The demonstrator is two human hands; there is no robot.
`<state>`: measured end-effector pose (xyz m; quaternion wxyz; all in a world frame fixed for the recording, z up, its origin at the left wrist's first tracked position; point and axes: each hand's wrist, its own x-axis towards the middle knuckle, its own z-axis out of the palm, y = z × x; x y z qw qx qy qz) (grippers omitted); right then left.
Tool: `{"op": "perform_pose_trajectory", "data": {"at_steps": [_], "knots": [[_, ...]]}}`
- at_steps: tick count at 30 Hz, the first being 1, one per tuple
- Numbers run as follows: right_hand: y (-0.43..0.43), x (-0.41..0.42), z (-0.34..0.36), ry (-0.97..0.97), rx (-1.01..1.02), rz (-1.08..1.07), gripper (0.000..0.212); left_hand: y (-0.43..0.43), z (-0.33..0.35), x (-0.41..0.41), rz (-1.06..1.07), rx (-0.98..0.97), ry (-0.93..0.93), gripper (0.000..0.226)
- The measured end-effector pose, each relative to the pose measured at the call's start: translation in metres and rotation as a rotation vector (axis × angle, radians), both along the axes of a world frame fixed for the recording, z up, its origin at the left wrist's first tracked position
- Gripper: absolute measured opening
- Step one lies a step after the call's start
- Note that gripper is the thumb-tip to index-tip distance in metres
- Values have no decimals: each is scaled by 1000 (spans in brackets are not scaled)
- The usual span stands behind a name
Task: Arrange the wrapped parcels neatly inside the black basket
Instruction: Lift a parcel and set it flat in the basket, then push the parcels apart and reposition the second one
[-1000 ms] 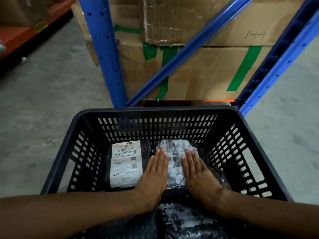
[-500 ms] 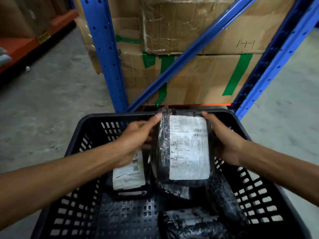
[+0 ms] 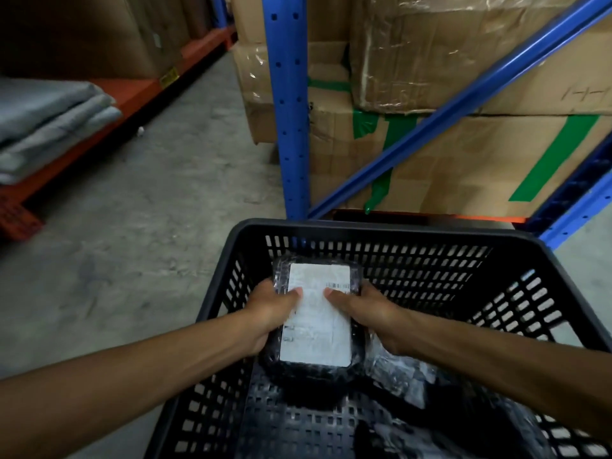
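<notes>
Grey concrete floor (image 3: 149, 226), blue racking (image 3: 289, 104), stacked cardboard boxes (image 3: 463, 160). One black basket (image 3: 381, 231). Left hand (image 3: 270, 314) and right hand (image 3: 371, 314) both clamped on one labelled parcel (image 3: 318, 321) at basket's left; another parcel (image 3: 400, 376) beneath right.

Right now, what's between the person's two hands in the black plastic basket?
In the head view, a black-wrapped parcel with a white label, gripped by left hand and right hand.

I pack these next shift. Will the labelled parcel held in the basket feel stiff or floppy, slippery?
Probably fairly stiff: the labelled parcel keeps a flat, boxy shape between the left hand and right hand. Its glossy black wrap looks possibly slippery. Likely light, since only thumbs and fingers support it.
</notes>
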<state>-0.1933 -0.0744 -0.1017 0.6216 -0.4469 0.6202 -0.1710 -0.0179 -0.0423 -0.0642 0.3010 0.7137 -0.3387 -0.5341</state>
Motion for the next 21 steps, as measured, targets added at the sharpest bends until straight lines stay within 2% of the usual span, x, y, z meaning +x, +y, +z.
{"op": "perform_pose_trajectory", "data": {"at_steps": [1,2,5,6,9,10,12,13,14,16,18,19,21], "knots": [[-7,3,-15,55,33,62,138,-5,-9,1,-24,56,-19,36],[-16,3,-33,90,63,79,147,-8,-17,2,-42,107,-43,46],[-23,1,-39,5,119,44,137,-11,-38,4,-69,157,-151,74],[-19,0,-29,-39,143,49,125,-13,-40,3,-80,143,-214,77],[-10,-18,-19,-85,97,-48,53,-9,-27,-10,-160,-14,-549,80],[-5,-26,-18,-76,69,-119,40,-2,-15,-18,-240,-129,-644,82],[8,-49,-22,17,-29,-198,30,18,11,-40,-487,-407,-700,81],[16,-62,-25,115,-98,-179,35,31,21,-52,-640,-519,-695,79],[23,-78,-34,207,-168,-95,51,41,25,-62,-796,-584,-709,76],[36,-106,-43,488,-198,241,84,55,17,-82,-1107,-611,-904,76],[47,-127,-39,789,-195,577,107,62,-2,-105,-1372,-522,-1220,79],[51,-133,-34,877,-174,699,114,63,-17,-115,-1502,-467,-1383,79],[55,-140,-32,936,-190,871,128,63,-48,-137,-1700,-318,-1644,77]]}}
